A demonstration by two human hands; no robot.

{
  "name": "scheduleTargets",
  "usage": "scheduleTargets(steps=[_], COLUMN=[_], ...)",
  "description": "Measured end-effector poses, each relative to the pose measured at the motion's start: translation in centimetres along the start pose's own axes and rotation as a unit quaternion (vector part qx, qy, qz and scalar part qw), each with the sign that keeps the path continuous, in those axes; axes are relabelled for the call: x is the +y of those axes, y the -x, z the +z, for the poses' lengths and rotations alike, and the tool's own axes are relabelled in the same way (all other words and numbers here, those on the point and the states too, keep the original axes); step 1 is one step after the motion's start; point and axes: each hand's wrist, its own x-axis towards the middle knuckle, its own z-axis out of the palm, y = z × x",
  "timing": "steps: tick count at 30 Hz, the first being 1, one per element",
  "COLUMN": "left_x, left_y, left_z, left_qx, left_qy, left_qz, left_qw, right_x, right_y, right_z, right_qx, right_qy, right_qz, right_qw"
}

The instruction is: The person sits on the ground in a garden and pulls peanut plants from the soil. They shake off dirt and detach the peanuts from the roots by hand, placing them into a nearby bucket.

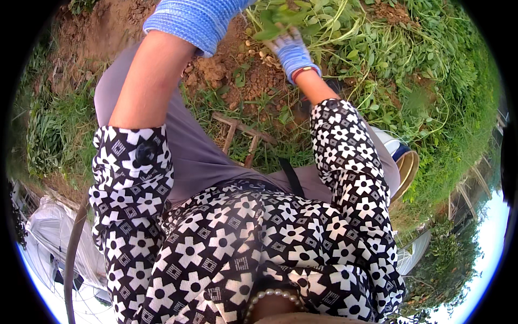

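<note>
My left hand [197, 21], in a blue knitted glove, reaches past the upper edge; only its cuff and back show, and its fingers are out of view. To its right is my right hand [294, 51], in a matching blue glove with greyish fingers. Its fingers look apart, partly covered by a blurred sprig of green leaves [272, 24]. Whether they touch the sprig I cannot tell. Beneath lies loose brown soil [213, 70] with small pale pods [265, 55] near the right hand.
Cut or pulled green plants [372, 70] lie heaped on the right. A low wooden frame [243, 128] stands in grass between my legs. Behind on the left is pale plastic sheeting [59, 232]; a white, blue-edged round container [402, 159] sits by my right leg.
</note>
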Motion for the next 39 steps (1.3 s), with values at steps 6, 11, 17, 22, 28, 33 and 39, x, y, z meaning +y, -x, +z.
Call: scheduleTargets(steps=[6, 11, 17, 22, 28, 33, 39], left_x=[1.3, 1.1, 0.7, 0.3, 1.8, -0.4, -0.1], left_y=[0.4, 0.0, 1.3, 1.4, 1.6, 1.5, 1.0], left_z=[-1.3, -1.2, -3.4, -3.5, -4.4, -4.9, -4.0], left_qx=[0.003, -0.020, 0.009, 0.051, 0.040, 0.049, 0.036], left_qy=[-0.029, 0.004, -0.053, -0.074, -0.044, 0.018, 0.030], left_qz=[0.004, -0.014, -0.011, -0.002, -0.054, -0.051, -0.041], left_qw=[1.000, 1.000, 0.999, 0.996, 0.997, 0.997, 0.998], right_x=[6.3, 4.5, 10.7, 10.6, -1.8, 3.0, 2.6], right_y=[-0.2, -0.8, 1.3, 3.8, -2.2, -0.6, -0.1], right_z=[4.7, 6.0, -0.8, -2.3, 11.5, 3.8, 8.6], right_qx=[0.001, -0.092, 0.163, 0.315, 0.035, 0.375, -0.074], right_qy=[-0.161, -0.329, -0.330, -0.401, -0.463, -0.606, -0.554], right_qz=[0.055, 0.085, 0.238, 0.450, 0.382, 0.397, 0.295], right_qw=[0.985, 0.936, 0.899, 0.733, 0.799, 0.578, 0.775])
